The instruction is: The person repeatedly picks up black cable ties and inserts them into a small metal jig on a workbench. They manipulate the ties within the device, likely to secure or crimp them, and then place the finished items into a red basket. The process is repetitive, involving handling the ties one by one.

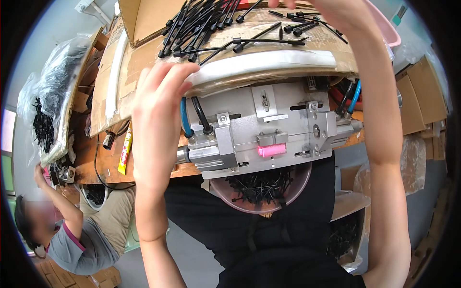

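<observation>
My left hand (161, 103) is raised at the left of the metal fixture (249, 105), its fingers half curled and apart. Its fingertips come close to the end of a thin black rod with a short thick head (237, 48); no grip on it shows. My right hand (338, 12) reaches over the black rods at the far right, and the upper edge of the picture cuts off most of its fingers. A pile of black rods (199, 29) lies on the cardboard-covered surface. The fixture carries a pink block (272, 150) and clamps on both sides.
A white padded strip (269, 59) edges the cardboard. Blue hoses (185, 117) run into the fixture. A bowl (309, 180) of black parts sits below it, and a yellow packet (125, 151) lies on the bench. Another person (86, 235) works at the left.
</observation>
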{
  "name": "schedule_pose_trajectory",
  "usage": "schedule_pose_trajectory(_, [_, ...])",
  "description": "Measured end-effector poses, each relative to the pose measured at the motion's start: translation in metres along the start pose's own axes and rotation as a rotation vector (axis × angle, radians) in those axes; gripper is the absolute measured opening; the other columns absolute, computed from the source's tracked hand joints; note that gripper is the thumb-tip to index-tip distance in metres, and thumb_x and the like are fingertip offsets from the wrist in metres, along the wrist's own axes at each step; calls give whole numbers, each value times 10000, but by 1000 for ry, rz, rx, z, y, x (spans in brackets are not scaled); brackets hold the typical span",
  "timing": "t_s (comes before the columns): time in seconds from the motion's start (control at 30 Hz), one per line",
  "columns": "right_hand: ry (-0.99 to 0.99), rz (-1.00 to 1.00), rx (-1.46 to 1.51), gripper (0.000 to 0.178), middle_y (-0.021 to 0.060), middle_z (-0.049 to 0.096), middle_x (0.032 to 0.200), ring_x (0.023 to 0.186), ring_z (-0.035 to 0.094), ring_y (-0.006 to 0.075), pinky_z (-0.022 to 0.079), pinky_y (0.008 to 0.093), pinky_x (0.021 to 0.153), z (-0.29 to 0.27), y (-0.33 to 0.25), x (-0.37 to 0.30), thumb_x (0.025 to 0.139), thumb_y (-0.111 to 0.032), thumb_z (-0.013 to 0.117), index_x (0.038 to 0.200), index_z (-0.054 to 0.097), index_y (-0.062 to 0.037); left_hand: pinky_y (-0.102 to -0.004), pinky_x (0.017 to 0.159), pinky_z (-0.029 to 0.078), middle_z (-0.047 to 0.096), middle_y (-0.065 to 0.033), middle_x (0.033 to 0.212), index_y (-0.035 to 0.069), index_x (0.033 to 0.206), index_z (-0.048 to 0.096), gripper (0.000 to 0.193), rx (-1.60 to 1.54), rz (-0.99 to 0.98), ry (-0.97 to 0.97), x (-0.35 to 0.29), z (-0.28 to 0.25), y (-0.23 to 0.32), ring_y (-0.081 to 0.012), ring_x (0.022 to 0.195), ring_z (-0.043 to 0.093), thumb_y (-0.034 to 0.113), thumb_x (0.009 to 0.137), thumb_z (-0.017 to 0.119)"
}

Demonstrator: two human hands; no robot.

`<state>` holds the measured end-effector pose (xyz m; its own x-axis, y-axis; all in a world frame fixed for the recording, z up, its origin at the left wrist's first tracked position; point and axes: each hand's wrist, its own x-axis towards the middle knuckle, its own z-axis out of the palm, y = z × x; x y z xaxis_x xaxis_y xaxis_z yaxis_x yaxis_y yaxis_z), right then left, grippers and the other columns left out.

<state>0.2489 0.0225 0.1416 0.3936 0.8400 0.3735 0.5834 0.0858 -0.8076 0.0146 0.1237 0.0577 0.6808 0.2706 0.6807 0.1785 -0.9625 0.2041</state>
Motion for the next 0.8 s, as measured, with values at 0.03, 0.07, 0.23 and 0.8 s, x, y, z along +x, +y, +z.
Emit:
schedule_pose_trajectory(0.03, [118, 6, 72, 330, 170, 681, 847, 658, 651, 159, 524, 210, 555, -6, -3, -10, 938, -192, 597, 1128, 566, 76, -364, 726, 478, 605, -110, 895, 38, 1039, 645, 363, -26, 10, 61, -3, 2, 7, -267, 840, 581, -130, 719, 619])
schedule_pose_trajectory(0.07, [178, -9, 130, 337, 172, 677, 846, 657, 653, 161, 529, 202, 546, -11, -9, -25, 947, -208, 588, 1131, 561, 74, -359, 727, 479, 604, -105, 892, 41, 1064, 651, 400, -56, 21, 122, -8, 5, 15, -260, 834, 576, -137, 707, 625])
schedule_pose_trajectory(0.23, [235, -235, 331, 342, 175, 667, 846, 675, 666, 169, 528, 181, 480, -24, 7, -89, 985, -260, 529, 1134, 551, 47, -334, 689, 463, 558, -73, 862, -57, 1255, 573, 624, -115, 44, -76, -89, 15, 79, -199, 755, 545, 60, 676, 776])
schedule_pose_trajectory(0.8, [307, -223, -60, 249, 161, 655, 938, 751, 604, 176, 462, 235, 614, 37, 17, -209, 878, -53, 633, 1099, 561, 37, -326, 760, 444, 502, -83, 901, -81, 1319, 472, 621, -30, -147, -312, -125, 62, 120, -214, 810, 499, 101, 771, 701])
